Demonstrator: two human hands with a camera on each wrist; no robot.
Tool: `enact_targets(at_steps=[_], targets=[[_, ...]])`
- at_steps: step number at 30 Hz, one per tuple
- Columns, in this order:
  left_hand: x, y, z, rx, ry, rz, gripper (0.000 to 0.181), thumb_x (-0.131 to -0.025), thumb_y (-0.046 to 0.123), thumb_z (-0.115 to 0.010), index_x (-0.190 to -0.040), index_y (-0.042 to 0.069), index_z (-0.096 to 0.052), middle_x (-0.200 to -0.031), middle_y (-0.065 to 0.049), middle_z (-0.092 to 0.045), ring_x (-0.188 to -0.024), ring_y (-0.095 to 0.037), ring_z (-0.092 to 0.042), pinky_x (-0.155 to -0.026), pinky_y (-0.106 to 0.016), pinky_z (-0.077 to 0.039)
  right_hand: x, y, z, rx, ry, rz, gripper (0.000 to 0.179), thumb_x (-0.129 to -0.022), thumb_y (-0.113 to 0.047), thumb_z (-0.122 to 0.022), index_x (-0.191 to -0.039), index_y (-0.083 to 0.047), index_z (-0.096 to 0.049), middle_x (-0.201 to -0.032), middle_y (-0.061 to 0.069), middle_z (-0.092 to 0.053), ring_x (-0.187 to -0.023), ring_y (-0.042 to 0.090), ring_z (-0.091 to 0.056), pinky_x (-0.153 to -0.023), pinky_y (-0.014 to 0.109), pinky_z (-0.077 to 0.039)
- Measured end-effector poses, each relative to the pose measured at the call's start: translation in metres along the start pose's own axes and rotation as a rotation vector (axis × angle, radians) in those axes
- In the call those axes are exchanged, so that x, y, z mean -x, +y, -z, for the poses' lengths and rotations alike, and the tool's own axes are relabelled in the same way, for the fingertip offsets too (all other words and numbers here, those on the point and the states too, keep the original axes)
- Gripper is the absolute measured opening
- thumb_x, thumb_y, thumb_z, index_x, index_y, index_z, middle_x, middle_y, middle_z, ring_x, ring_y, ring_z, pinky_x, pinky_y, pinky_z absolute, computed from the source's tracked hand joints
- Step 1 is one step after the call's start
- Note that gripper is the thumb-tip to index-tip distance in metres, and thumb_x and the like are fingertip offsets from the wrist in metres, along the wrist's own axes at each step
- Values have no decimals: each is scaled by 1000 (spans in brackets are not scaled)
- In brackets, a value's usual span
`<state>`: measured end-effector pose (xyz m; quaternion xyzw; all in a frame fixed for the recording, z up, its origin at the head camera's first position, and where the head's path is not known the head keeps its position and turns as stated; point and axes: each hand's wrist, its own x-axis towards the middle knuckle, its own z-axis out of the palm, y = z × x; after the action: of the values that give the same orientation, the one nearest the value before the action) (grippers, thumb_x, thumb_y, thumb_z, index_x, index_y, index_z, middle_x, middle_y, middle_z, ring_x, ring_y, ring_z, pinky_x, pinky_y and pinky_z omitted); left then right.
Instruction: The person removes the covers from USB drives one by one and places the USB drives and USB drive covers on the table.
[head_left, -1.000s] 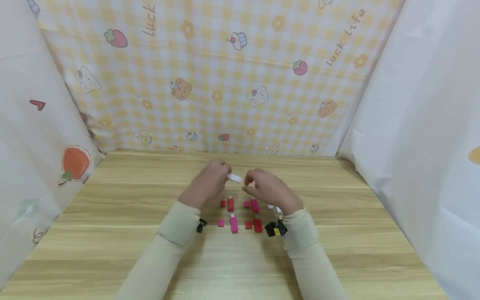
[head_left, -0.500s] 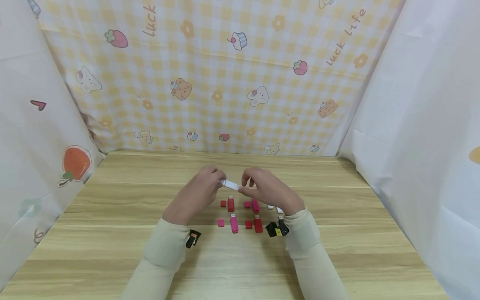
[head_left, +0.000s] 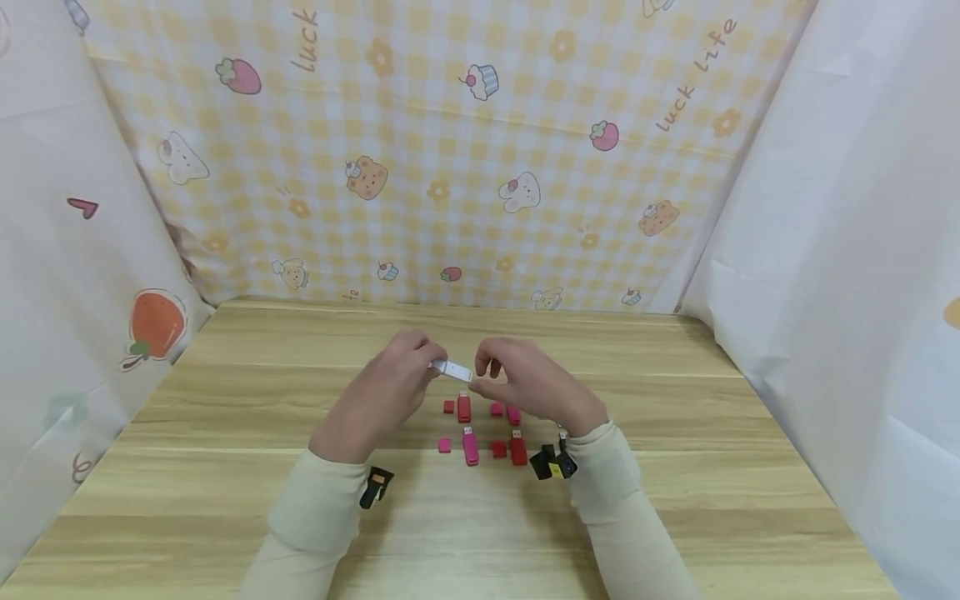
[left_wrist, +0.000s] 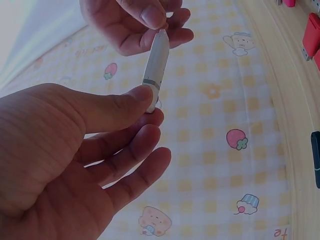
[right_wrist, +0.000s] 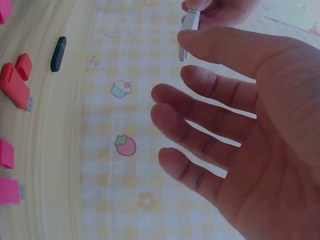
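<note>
Between thumb and index finger, my left hand (head_left: pixel 382 392) pinches one end of a white USB flash drive (left_wrist: pixel 157 59), above the table. A greyish seam crosses the drive close to those fingertips. My right hand (head_left: pixel 532 379) is at the drive's other end. In the right wrist view, its thumb (right_wrist: pixel 215 47) lies against the drive while the other fingers are spread and slightly bent, apart from it. Below the hands lie uncapped drives: a red drive (head_left: pixel 464 408), a pink drive (head_left: pixel 470 447) and another red drive (head_left: pixel 518 448), each with a loose cap at its left.
A dark closed flash drive (right_wrist: pixel 58 54) lies on the wooden table (head_left: pixel 675 517), hidden in the head view. Another pink drive (head_left: pixel 513 414) is partly covered by the right hand. Black wrist gear (head_left: pixel 553 462) hangs by the right cuff. A patterned cloth (head_left: pixel 435 150) backs the table.
My left hand has moved left and nearer with the white drive. My right hand has shifted slightly left, its thumb reaching the drive's end. A loose white drive is now hidden by the right wrist.
</note>
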<state>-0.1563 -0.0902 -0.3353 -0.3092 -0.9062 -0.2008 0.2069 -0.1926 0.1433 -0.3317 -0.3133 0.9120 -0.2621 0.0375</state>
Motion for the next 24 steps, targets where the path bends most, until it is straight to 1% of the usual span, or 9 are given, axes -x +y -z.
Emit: enact_targets(at_steps=[4,8,10,12,15,19,22,24], targets=[[0,4,-2,-46,14,-34,14,-93,-1,-83,-106,-2,-79,-101,-12,-70,-95,-25,-66,-84,-29,-64,0,-4,-3,14,-9,37,16,-98,-21,-82,-100,-14,-67,-98,-2,-69,-92,24,-66,-76,26,-54],[-1,7,-4,-54,8,-55,13,-93,-1,-82,-105,-2,-78,-100,-12,-69,-96,-25,-67,-85,-29,-64,-1,-8,-6,41,-17,63,18,-98,-23,-82,-97,-15,-66,-97,0,-69,-90,20,-63,-80,27,-55],[-1,9,-4,-40,3,-55,13,-93,-3,-81,-105,-2,-78,-101,-11,-69,-98,-26,-67,-87,-29,-64,-1,-9,-8,55,-14,75,18,-98,-22,-82,-96,-15,-65,-96,2,-70,-90,18,-63,-83,28,-56],[0,9,-4,-21,-5,-53,13,-93,-4,-81,-105,-2,-78,-102,-11,-69,-100,-26,-68,-90,-30,-64,-1,-9,-10,66,-9,89,19,-98,-23,-82,-94,-16,-65,-94,2,-69,-89,16,-62,-83,28,-56],[1,10,-3,7,-15,-49,13,-94,-4,-80,-106,-1,-78,-103,-11,-69,-101,-25,-67,-90,-30,-63,-1,-10,-12,85,4,117,18,-99,-22,-81,-92,-16,-65,-91,1,-68,-86,14,-60,-80,26,-55],[2,9,-2,46,-30,-50,12,-95,-3,-78,-107,-1,-78,-104,-10,-70,-102,-24,-67,-89,-29,-63,-1,-12,-14,107,18,158,14,-99,-18,-78,-92,-17,-66,-87,-5,-65,-83,10,-58,-77,24,-54],[3,9,-1,72,-41,-52,12,-96,-2,-78,-108,0,-78,-105,-9,-71,-104,-25,-68,-90,-29,-63,0,-13,-14,106,16,171,11,-98,-14,-76,-93,-16,-66,-86,-6,-63,-82,11,-58,-76,24,-54],[3,10,1,84,-58,-39,12,-97,-2,-77,-109,1,-79,-106,-8,-71,-104,-24,-68,-90,-29,-63,0,-14,-14,95,7,175,10,-98,-13,-75,-93,-15,-67,-86,-5,-63,-82,13,-60,-75,24,-54]])
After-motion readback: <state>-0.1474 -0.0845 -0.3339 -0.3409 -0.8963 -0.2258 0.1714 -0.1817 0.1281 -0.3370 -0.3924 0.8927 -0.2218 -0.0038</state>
